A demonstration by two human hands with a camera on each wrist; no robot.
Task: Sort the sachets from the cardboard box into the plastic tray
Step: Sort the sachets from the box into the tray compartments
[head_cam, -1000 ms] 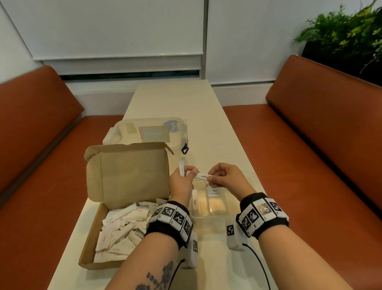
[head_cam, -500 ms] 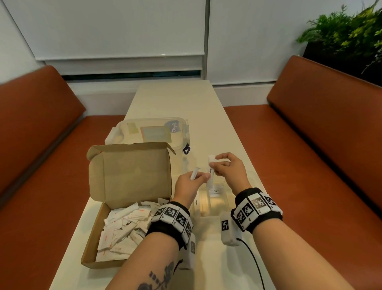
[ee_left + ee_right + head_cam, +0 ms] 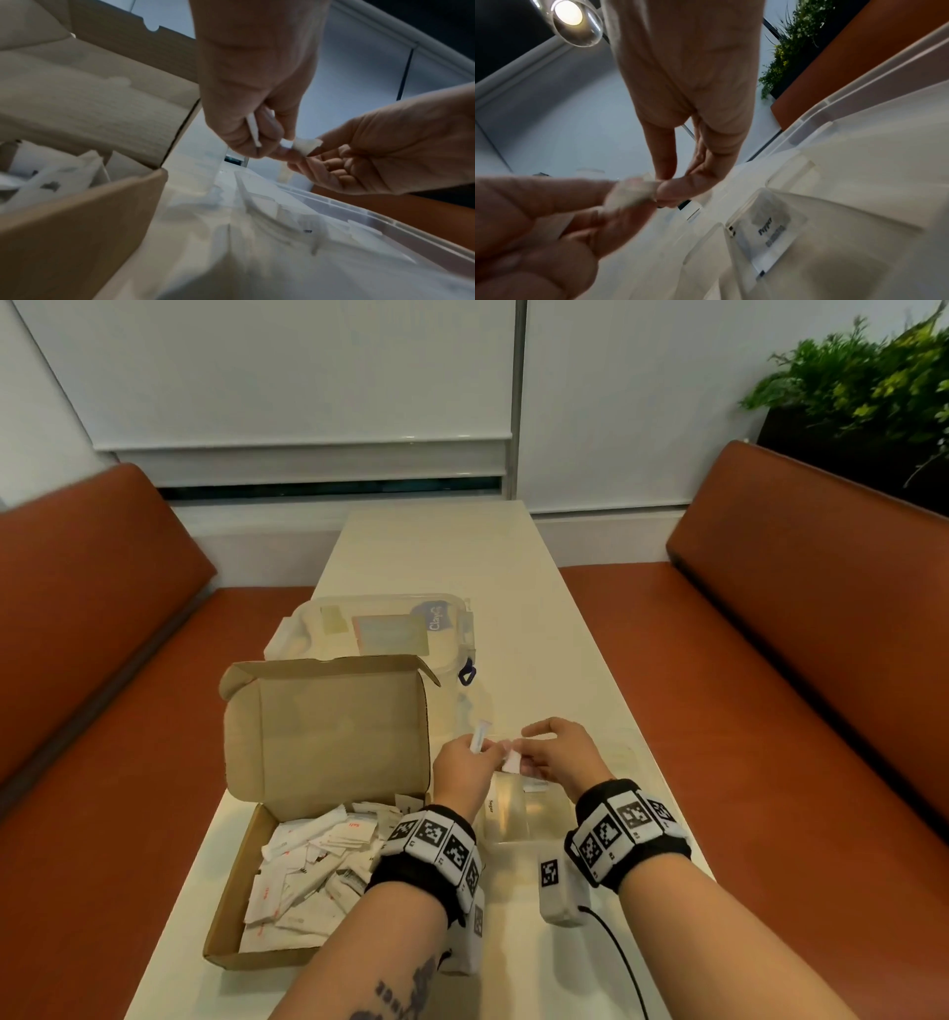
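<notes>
The open cardboard box [image 3: 257, 891] lies at the left with several white sachets [image 3: 313, 870] in it. The clear plastic tray [image 3: 529, 819] sits right of it, under both hands; one compartment carries a "Pepper" label [image 3: 770, 229]. My left hand [image 3: 488, 755] holds a white stick sachet [image 3: 480, 737] upright in its curled fingers. A second small white sachet [image 3: 306, 145] sits between the hands. My right hand [image 3: 524, 757] pinches it with thumb and forefinger, and my left fingertips [image 3: 285, 142] hold its other end. The same sachet [image 3: 631, 192] looks crumpled in the right wrist view.
A clear lidded container [image 3: 380, 629] stands behind the box's raised flap [image 3: 328, 731]. The narrow cream table [image 3: 441, 546] runs away between two orange benches [image 3: 770, 711]. A plant [image 3: 862, 387] stands at the far right. A cable [image 3: 621, 963] trails from my right wrist.
Half a second ago my right hand held a sachet upright, apart from the left hand. It has come back to the left fingertips and now pinches a small sachet there.
</notes>
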